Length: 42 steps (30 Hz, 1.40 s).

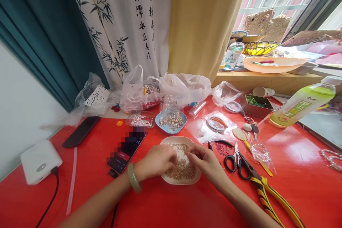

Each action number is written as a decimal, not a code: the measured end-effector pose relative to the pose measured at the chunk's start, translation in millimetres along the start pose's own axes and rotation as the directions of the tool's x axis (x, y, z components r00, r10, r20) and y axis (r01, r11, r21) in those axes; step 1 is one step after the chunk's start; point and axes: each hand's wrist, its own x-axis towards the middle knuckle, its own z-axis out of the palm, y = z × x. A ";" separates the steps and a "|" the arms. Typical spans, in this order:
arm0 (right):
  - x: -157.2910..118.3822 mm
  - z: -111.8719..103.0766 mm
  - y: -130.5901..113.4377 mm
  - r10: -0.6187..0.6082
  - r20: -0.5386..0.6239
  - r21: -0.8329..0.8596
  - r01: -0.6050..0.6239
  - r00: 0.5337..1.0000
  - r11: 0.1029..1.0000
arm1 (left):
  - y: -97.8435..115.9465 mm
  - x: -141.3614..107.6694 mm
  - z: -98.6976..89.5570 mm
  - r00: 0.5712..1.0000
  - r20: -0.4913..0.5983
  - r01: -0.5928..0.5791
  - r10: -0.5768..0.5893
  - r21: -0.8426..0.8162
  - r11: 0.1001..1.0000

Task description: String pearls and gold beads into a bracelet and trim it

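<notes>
A white tray (184, 181) of small gold beads (181, 171) lies on the red table in front of me. Over its left side my left hand (160, 160) is closed, fingertips curled down toward the beads; whatever they pinch is hidden. At the upper right of the tray my right hand (204, 158) is closed too, thumb and fingertips pressed together. A thin clear line seems to trail from it, too fine to make out for certain. Just beyond stands a blue dish (159, 121) holding mixed beads and a clear bag.
Right of the tray lie scissors (235, 158), yellow-handled pliers (260, 181) and wire spools (217, 123). A bottle (301, 103) leans farther right. Left are a lit phone (128, 153), a dark phone (81, 131) and a white box (41, 162). Plastic bags (184, 87) line the back.
</notes>
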 end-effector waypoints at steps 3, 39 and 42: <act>0.3 1.0 1.2 -0.015 -0.029 -0.006 0.015 0.999 1.000 | -2.1 0.7 -0.8 1.000 -0.018 0.011 -0.011 -0.002 1.000; 6.9 9.0 12.5 -0.071 -0.091 0.141 0.084 0.993 0.987 | -25.3 15.0 -8.3 0.965 -0.251 -0.040 -0.079 -0.434 0.900; 6.0 8.1 10.0 -0.087 -0.115 0.113 0.100 0.989 0.989 | -25.1 13.2 -14.9 0.957 -0.278 -0.036 -0.081 -0.393 0.919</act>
